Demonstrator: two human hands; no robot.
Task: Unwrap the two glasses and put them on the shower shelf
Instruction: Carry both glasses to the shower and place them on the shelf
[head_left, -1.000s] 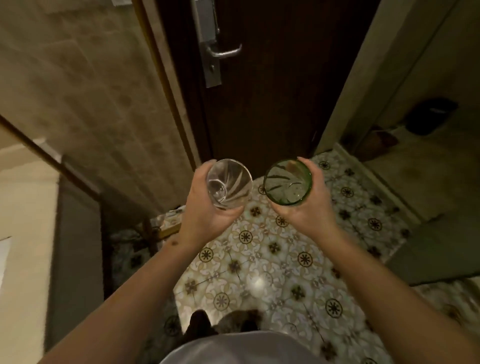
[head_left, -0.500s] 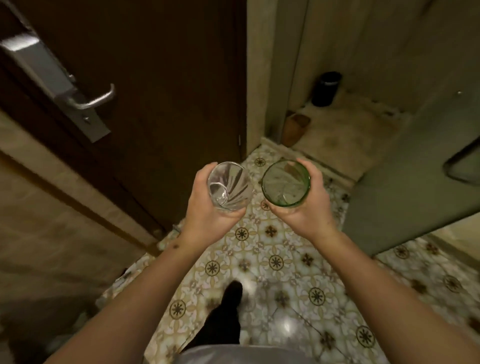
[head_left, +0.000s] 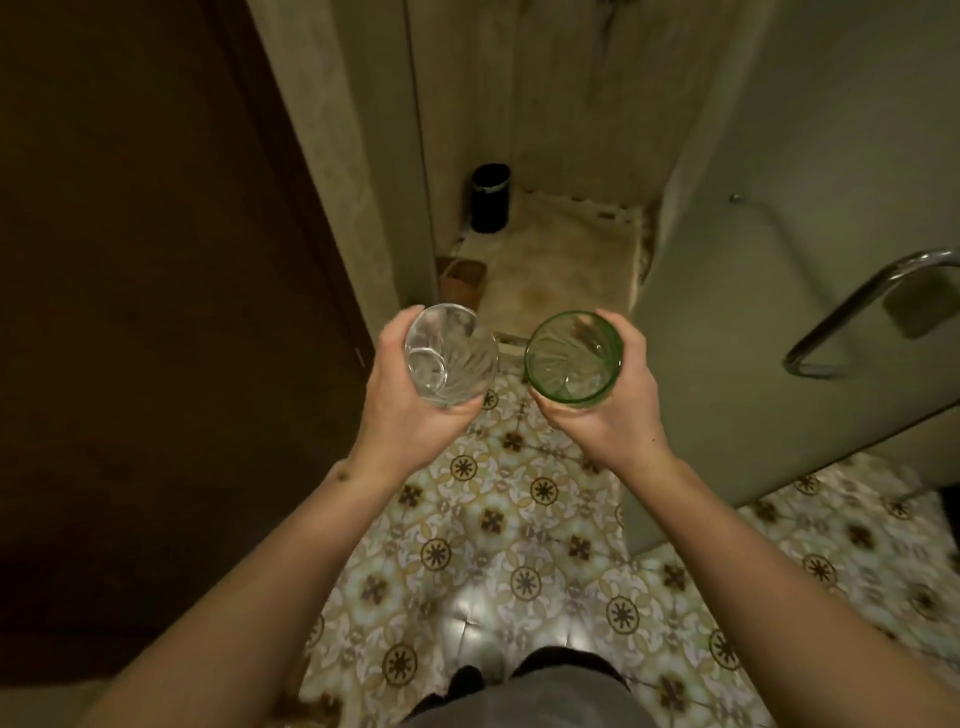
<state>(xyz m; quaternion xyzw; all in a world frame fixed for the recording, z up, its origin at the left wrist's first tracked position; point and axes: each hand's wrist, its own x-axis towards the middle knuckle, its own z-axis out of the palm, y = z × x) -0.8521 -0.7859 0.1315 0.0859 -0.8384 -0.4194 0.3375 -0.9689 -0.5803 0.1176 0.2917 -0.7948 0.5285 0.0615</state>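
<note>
Item: dark wooden door (head_left: 156, 312), far left, standing beside the shower opening.
Item: black bin (head_left: 490, 197), far, on the shower floor; a brown box (head_left: 462, 283) sat nearer.
Item: left hand (head_left: 410, 410), its grip curled round the clear glass (head_left: 449, 353), bare of wrapping, mouth tipped toward the camera.
Item: right hand (head_left: 608, 410), its grip clamped likewise round the green glass (head_left: 573, 358), unwrapped, held just beside the clear one, not touching.
Both were held chest-high over the patterned tile floor (head_left: 519, 545), probably to be carried safely into the shower.
Item: metal handle (head_left: 857, 312), right, on the glass door.
No shower shelf was in view.
</note>
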